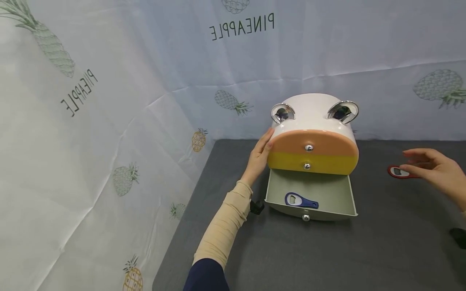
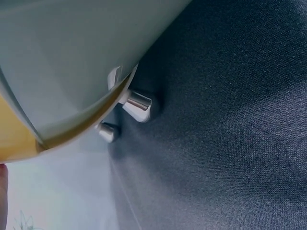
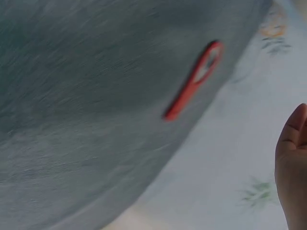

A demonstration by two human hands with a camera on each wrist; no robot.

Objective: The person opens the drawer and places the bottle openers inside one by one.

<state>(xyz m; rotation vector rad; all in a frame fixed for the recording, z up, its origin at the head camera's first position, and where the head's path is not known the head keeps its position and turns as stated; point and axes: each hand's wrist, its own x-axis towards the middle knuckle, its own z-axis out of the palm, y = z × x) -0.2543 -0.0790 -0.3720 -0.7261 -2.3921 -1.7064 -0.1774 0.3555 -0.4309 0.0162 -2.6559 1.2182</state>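
Observation:
A small frog-faced drawer box [image 1: 313, 117] stands on the table, white on top with an orange and a yellow drawer front. Its pale green bottom drawer [image 1: 327, 188] is pulled out and holds a blue bottle opener [image 1: 308, 203]. My left hand [image 1: 257, 159] rests against the box's left side, fingers fairly straight; a fingertip [image 2: 3, 196] shows at the edge of the left wrist view. Off to the right, my right hand [image 1: 438, 169] hovers by a red bottle opener [image 1: 397, 172], thumb and fingers apart. In the right wrist view the red opener lies on the cloth, apart from the hand.
Dark grey cloth [image 1: 306, 254] covers the table. White sheets [image 1: 174, 52] printed with pineapples hang behind and at the left. Silver knobs [image 2: 139, 106] stick out from the drawer fronts, and two silver-ringed eyes [image 1: 343, 112] rise from the box top.

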